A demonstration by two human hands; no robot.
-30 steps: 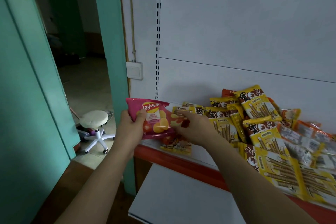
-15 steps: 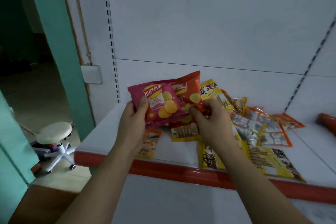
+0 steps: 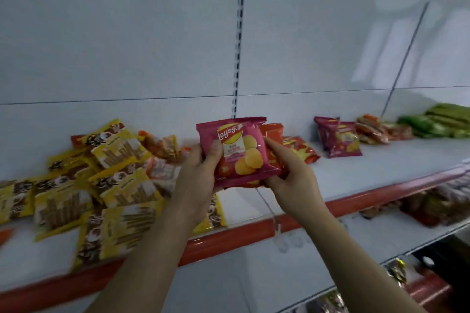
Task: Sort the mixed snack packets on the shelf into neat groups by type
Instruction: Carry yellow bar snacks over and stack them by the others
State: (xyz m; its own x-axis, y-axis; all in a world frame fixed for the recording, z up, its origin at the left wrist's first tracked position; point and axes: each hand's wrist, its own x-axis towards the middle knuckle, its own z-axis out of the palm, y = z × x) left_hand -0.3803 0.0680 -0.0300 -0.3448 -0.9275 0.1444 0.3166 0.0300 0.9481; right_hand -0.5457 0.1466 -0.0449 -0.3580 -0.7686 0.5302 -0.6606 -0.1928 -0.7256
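My left hand (image 3: 201,173) grips a pink Lay's chip packet (image 3: 239,150) with the thumb across its front. Behind it sits a red chip packet (image 3: 276,132), which my right hand (image 3: 290,175) holds at its right edge. Both packets hang above the white shelf (image 3: 356,173), near its middle. To the left lies a heap of yellow wafer-stick packets (image 3: 106,185) mixed with orange-and-white packets (image 3: 160,168). Further right on the shelf stand two pink chip packets (image 3: 338,137) and one red chip packet (image 3: 302,151) lies flat.
At the far right of the shelf lie orange packets (image 3: 373,127) and green packets (image 3: 437,122). The shelf has a red front strip (image 3: 254,231). A lower shelf (image 3: 381,236) holds dark red packets at the right. A slotted upright (image 3: 239,46) runs up the white back wall.
My view and both hands have swung to the right along the shelf. The red packet has slid behind the pink one. The doorway and stool have left the view.
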